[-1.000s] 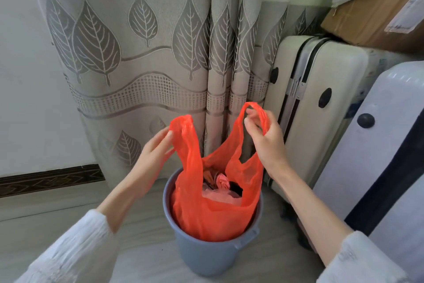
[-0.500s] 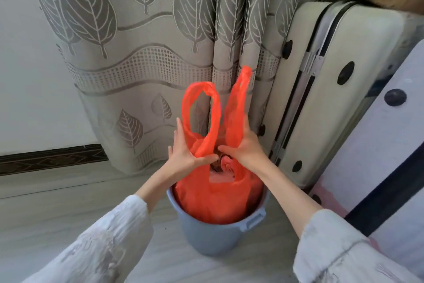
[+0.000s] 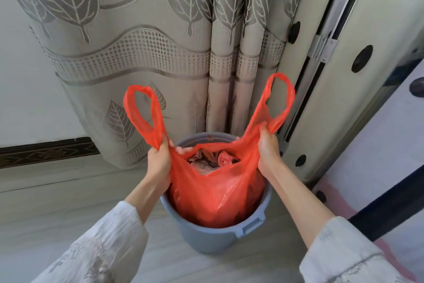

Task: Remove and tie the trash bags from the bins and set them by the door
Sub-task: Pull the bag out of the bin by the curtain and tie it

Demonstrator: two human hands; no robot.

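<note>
Nearest to you, your two white sleeves are reaching forward over the pale floor [image 3: 46,191], and between your forearms the grey-blue bin [image 3: 213,237] is standing upright with its small side handle turned toward the near right. The orange trash bag [image 3: 213,193] is sitting inside that bin, its body bulging above the rim and its mouth gaping open over crumpled rubbish.

Your left hand [image 3: 158,161] is curling tightly round the base of the left handle loop [image 3: 142,110], and your right hand [image 3: 268,149] is gripping the base of the right handle loop [image 3: 281,101] the same way; both loops are standing up free above your fists. You are pulling the mouth apart, left and right, so the top edge is stretching taut between your hands.

For the tie, you are probably best keeping each grip low, right where the loop meets the bag, so enough free handle is left to cross and knot. Bringing your fists together over the middle of the opening, and pressing the contents down if they are crowding the mouth, should let the knot close snugly. The film looks thin, so an even pull is likely safer than a jerk. The bag looks easier to knot while the bin is supporting it, before lifting it out.

Beyond the bin, the leaf-patterned curtain [image 3: 137,53] is hanging to the floor, and a cream suitcase [image 3: 339,99] is standing at the far right, near the bin.
</note>
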